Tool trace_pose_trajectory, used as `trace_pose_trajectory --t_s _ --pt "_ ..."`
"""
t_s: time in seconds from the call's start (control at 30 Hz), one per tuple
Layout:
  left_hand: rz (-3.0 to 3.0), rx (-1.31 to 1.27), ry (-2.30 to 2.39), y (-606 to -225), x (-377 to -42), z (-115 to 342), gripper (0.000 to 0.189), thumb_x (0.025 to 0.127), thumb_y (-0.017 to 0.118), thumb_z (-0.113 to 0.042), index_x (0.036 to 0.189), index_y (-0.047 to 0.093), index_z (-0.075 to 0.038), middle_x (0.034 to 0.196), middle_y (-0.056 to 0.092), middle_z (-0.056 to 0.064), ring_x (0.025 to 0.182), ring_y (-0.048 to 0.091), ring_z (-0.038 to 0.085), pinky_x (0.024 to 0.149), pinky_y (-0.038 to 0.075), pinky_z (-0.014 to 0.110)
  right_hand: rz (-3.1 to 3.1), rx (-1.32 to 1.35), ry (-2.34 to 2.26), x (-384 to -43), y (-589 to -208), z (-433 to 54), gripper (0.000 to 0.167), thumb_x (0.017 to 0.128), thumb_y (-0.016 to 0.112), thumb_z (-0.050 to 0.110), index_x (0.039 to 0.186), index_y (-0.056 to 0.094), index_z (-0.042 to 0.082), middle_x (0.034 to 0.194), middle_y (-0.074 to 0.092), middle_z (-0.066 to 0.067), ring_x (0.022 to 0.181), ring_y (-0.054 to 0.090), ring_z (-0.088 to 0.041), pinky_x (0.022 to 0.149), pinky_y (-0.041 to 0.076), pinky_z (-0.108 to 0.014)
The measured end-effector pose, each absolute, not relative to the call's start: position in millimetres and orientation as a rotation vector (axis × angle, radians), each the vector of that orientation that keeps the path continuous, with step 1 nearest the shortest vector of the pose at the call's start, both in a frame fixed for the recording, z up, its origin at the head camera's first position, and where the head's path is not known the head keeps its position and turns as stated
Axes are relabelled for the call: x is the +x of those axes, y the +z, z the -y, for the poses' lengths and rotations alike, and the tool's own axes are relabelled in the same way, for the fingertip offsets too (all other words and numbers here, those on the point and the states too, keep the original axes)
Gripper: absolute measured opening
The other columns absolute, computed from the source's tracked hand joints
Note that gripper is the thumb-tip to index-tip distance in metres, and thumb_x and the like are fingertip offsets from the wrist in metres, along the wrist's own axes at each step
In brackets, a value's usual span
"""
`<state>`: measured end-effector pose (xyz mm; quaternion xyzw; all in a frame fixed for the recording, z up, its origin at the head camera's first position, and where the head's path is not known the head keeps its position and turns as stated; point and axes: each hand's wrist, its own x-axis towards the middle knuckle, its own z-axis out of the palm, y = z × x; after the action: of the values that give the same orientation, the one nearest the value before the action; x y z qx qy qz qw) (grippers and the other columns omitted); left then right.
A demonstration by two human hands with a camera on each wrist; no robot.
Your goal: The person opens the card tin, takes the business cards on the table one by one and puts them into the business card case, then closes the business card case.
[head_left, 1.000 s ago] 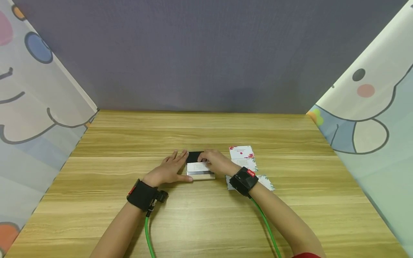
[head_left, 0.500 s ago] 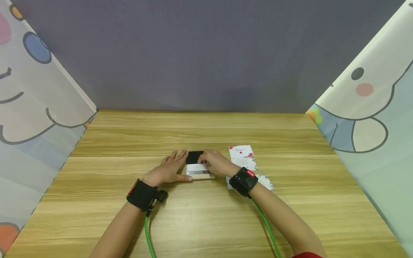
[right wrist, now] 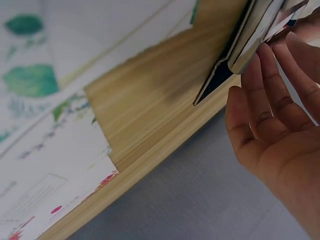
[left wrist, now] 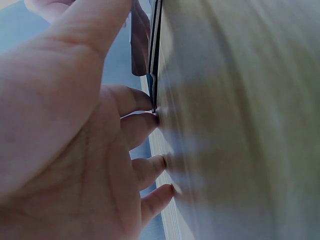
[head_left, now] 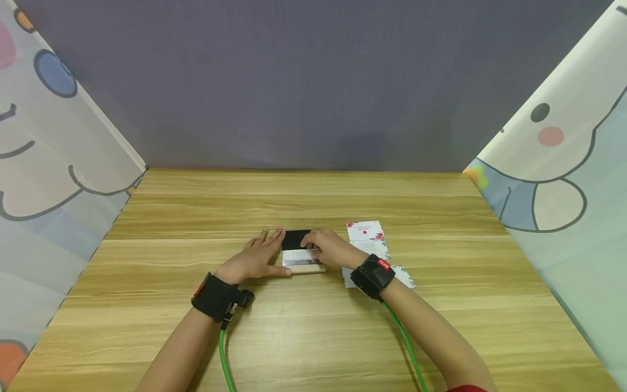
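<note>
A flat metal card case point(head_left: 305, 269) lies opened on the table, its dark-lined lid point(head_left: 294, 239) folded back on the far side. In it sits a white business card point(head_left: 295, 256) with printed lines. My left hand point(head_left: 252, 262) rests at the case's left side, fingers spread, the thumb along its near edge and fingertips at the lid's left corner. In the left wrist view, the fingertips point(left wrist: 165, 161) touch the tabletop. My right hand point(head_left: 329, 247) is over the case's right half, its curled fingers pinching the card's right end. That end is partly hidden; the right wrist view shows fingers against the case's edge point(right wrist: 245, 55).
Several floral-printed cards lie right of the case: one with red flowers point(head_left: 366, 231), one below it point(head_left: 376, 249), and others point(head_left: 404, 276) partly under my right wrist. Green cables point(head_left: 405, 343) trail from both wristbands. A grey panel point(head_left: 303, 87) stands behind the table.
The card in the case has shifted slightly toward the near edge, with my right fingers on it. My left hand stays in place.
</note>
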<state>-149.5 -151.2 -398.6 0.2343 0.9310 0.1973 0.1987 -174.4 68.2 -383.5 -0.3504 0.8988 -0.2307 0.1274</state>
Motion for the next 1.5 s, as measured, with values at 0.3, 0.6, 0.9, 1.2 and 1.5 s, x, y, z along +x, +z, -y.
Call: trace_pose_trajectory --t_s 0.3,0.6,0.9,1.2,1.5 --pt "-2.612 0.659 0.54 -399.3 -150.2 150.7 0.096 0.081 0.058 -0.055 0.148 0.009 -0.006 0.154 0.005 0.013 0.14 0.001 0.04 0.109 0.01 0.06 -2.652 -0.929 -0.731 -176.8 -376.4 -84.6 0.027 0.086 0.053 -0.007 0.111 0.061 -0.001 0.102 0.064 -0.013 0.092 0.06 -0.021 0.077 0.051 -0.029" --pt "-2.599 0.658 0.556 -399.5 -149.6 151.1 0.096 0.082 0.058 -0.055 0.148 0.008 -0.006 0.154 0.003 0.012 0.14 -0.001 0.039 0.11 0.007 0.059 -2.695 -0.912 -0.768 -175.5 -379.5 -119.8 0.029 0.084 0.054 -0.009 0.111 0.06 -0.002 0.098 0.065 -0.012 0.088 0.06 -0.022 0.078 0.05 -0.03" --pt "-2.596 0.657 0.558 -399.0 -149.6 151.2 0.096 0.082 0.058 -0.053 0.148 0.007 -0.006 0.154 0.002 0.013 0.14 -0.002 0.04 0.11 0.006 0.059 -2.758 -0.826 -0.768 -163.8 -379.7 -160.6 0.023 0.083 0.06 -0.003 0.106 0.062 -0.003 0.099 0.064 -0.013 0.086 0.059 -0.023 0.076 0.05 -0.036" --pt "-2.599 0.668 0.559 -399.8 -149.4 151.2 0.096 0.082 0.058 -0.054 0.148 0.007 -0.005 0.154 0.003 0.014 0.14 -0.002 0.04 0.111 0.006 0.059 -2.735 -0.691 -0.746 -148.8 -380.2 -197.5 0.022 0.078 0.067 -0.002 0.099 0.063 -0.002 0.094 0.063 -0.011 0.087 0.057 -0.024 0.076 0.049 -0.037" --pt "-2.601 0.672 0.556 -399.6 -149.8 151.5 0.096 0.082 0.057 -0.054 0.148 0.006 -0.005 0.154 0.002 0.014 0.14 -0.002 0.04 0.11 0.006 0.059 -2.645 -0.709 -0.6 -142.0 -374.5 -221.3 0.035 0.069 0.078 0.013 0.1 0.062 0.004 0.099 0.056 -0.007 0.092 0.051 -0.023 0.079 0.043 -0.035"
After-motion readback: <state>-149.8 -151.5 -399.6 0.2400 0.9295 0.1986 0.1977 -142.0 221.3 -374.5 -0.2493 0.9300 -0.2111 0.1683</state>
